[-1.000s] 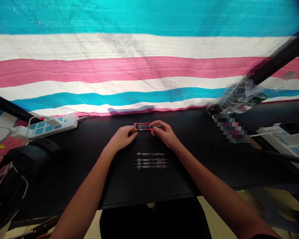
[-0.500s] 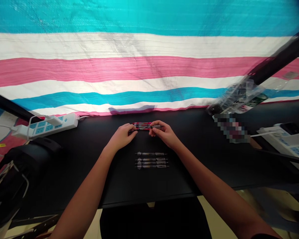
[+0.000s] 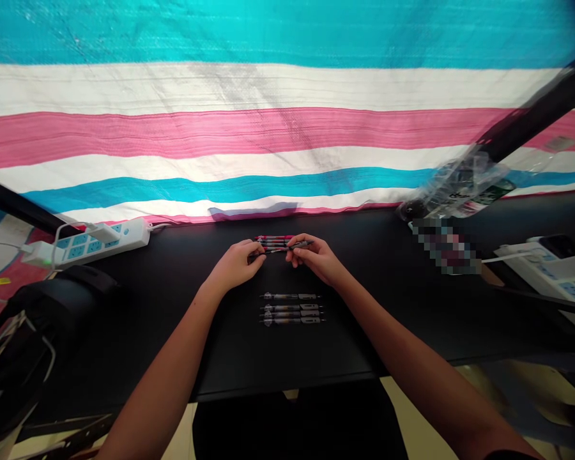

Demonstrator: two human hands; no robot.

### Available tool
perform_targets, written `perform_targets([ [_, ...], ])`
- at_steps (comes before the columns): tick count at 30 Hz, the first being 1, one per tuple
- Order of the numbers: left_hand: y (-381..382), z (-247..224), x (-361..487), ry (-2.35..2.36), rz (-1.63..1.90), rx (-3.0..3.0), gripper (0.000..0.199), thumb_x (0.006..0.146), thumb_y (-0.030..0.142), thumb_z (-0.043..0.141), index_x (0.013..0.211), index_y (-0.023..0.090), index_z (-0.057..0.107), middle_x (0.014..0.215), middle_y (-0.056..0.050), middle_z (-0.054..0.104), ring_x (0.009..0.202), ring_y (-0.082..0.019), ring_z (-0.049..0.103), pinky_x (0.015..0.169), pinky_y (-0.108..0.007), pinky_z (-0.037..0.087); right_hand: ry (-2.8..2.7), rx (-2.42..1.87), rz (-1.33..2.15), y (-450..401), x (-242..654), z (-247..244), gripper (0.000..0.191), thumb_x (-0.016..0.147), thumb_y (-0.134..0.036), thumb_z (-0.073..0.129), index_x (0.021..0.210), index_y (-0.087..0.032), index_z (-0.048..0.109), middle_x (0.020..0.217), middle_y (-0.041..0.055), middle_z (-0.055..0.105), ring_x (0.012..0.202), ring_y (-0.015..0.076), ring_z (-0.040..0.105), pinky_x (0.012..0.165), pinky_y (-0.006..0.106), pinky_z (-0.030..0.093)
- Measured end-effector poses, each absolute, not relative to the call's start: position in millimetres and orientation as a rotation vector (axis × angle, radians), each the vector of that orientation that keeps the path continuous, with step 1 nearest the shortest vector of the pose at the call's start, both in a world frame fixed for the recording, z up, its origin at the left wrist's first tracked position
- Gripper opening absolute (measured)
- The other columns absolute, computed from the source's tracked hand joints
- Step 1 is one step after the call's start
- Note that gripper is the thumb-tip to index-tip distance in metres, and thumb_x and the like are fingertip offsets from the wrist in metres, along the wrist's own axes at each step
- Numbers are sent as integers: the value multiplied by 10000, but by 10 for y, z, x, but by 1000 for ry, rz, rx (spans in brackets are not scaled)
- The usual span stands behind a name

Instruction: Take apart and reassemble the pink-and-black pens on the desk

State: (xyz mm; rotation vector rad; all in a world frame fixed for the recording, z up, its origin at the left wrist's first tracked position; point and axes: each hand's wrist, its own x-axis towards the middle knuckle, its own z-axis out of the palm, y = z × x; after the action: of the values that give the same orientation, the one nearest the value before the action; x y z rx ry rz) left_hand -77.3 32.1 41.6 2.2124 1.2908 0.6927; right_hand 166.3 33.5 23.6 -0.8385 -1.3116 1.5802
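Observation:
My left hand and my right hand meet over the black table, pinching the two ends of a slim pen. It lies slightly tilted, its right end farther from me. Just behind it lie several red-marked pens, partly hidden by my fingers. Nearer me, several grey and clear pens lie side by side in a neat horizontal stack, apart from both hands.
A white power strip with a plug stands at the table's far left, and another lies at the right. A clear plastic bag and a pixelated patch sit far right. A black bag is at left, before a striped tarpaulin.
The pen in my hands has come slightly toward me and tilted, leaving the red-marked pens behind it more visible. The grey pens have not moved.

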Motion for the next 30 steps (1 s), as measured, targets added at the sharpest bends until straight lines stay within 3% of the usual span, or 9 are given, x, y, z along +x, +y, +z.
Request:
perform_targets([
  [13,320,415,-762,1269,657,2240,148,914,262,583,940,186,707,865,-35,676,718,-159,596,683,-280,440,-1406,-826,1629,335,1636,195,309,856,-412,740,1038,-182,642,905,84,775,697,182,717,682,319,533],
  [20,309,414,-754,1314,606,2246,150,910,276,598,959,202,719,811,-19,712,686,-164,613,658,-273,419,-1498,-966,1477,365,1623,181,331,812,-436,766,1006,-179,694,821,60,763,641,167,685,631,310,527],
  [25,309,425,-758,1369,597,2242,188,912,362,628,867,199,711,710,-4,672,644,-159,592,624,-266,372,-1444,-959,1497,357,1633,198,324,774,-404,797,990,-174,726,865,77,781,751,200,726,702,330,552],
  [30,301,424,-732,1340,477,2340,292,950,410,589,797,207,732,713,-24,691,654,-172,599,625,-279,354,-1548,-1009,1451,329,1604,208,313,761,-401,799,959,-172,719,826,60,771,715,194,722,765,360,577],
])
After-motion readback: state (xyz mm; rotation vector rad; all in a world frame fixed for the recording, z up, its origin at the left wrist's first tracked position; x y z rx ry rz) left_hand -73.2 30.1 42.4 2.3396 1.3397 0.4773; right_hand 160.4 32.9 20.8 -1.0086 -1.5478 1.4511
